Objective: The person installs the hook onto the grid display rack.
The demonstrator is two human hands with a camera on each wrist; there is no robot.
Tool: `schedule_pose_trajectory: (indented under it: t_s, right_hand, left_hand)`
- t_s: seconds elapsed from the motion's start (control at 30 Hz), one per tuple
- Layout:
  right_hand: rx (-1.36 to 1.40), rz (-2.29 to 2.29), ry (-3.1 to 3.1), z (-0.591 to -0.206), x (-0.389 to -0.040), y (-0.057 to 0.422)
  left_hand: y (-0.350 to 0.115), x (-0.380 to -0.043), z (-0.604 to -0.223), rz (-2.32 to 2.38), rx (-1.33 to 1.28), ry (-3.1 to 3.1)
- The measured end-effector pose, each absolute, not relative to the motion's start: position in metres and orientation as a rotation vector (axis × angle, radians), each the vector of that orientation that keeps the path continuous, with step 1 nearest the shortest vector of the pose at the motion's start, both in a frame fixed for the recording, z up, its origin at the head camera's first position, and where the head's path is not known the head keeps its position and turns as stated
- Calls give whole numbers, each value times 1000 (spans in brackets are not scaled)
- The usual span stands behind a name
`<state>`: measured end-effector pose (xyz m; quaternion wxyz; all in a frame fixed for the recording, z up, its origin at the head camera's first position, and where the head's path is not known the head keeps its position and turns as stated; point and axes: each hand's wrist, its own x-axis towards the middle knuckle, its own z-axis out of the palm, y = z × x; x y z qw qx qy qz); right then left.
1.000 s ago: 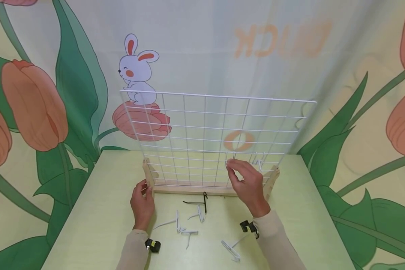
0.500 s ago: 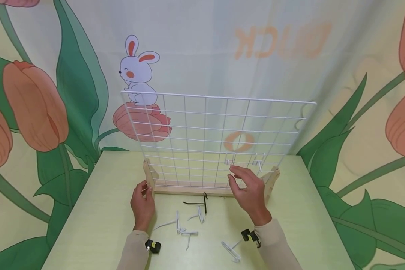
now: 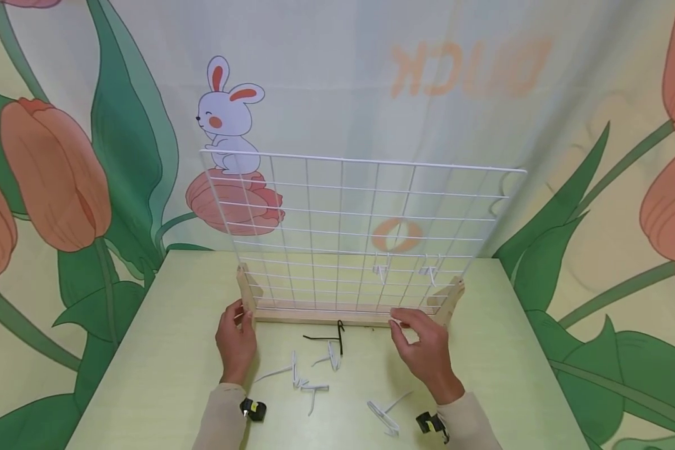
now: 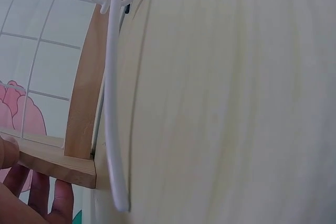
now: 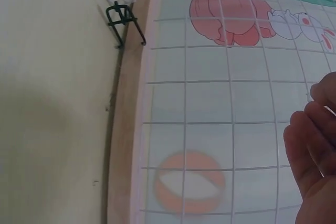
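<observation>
A white wire grid panel (image 3: pixel 342 159) stands upright in a wooden base (image 3: pixel 320 318). My left hand (image 3: pixel 237 347) grips the base's left end piece (image 4: pixel 79 171), thumb on one side and fingers on the other in the left wrist view. Lower right on the grid hang two white hooks, one (image 3: pixel 380 270) left of the other (image 3: pixel 430 272). In front of the base's right part, my right hand (image 3: pixel 425 353) holds nothing, its fingers loosely bent. Nearest between the hands lies a black hook (image 3: pixel 340 339), close to the base.
Several loose white hooks lie on the pale yellow table (image 3: pixel 163 350): one (image 3: pixel 332 356) beside the black hook, others (image 3: pixel 294 369) left of centre, and one (image 3: pixel 384 417) near the right wrist. A curtain printed with tulips and a rabbit (image 3: pixel 225 115) hangs behind the grid.
My right hand has come away from the left of the two hanging hooks and moved down towards me. That hook stays on the grid. The left hand has kept its place.
</observation>
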<state>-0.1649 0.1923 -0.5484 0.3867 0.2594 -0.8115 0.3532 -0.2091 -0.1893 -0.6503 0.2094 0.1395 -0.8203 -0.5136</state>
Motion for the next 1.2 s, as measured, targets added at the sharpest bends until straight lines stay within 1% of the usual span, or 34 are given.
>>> schedule_pose_trajectory:
  t_s: [0.27, 0.63, 0.77, 0.9, 1.2]
  right_hand:
    - [677, 890, -2213, -580, -145, 199]
    - [779, 864, -2395, -610, -129, 209]
    - [859, 828, -2466, -621, -124, 212]
    - [913, 799, -2565, -628, -118, 216]
    - [890, 771, -2864, -635, -103, 225]
  left_hand:
    - [-189, -208, -648, -1427, 365, -2264]
    - [-189, -208, -649, -1418, 368, -2263]
    - [-189, -209, -648, -1419, 359, -2258]
    - [-190, -207, -646, -1434, 369, -2272]
    - [-191, -207, -647, -1443, 362, -2285]
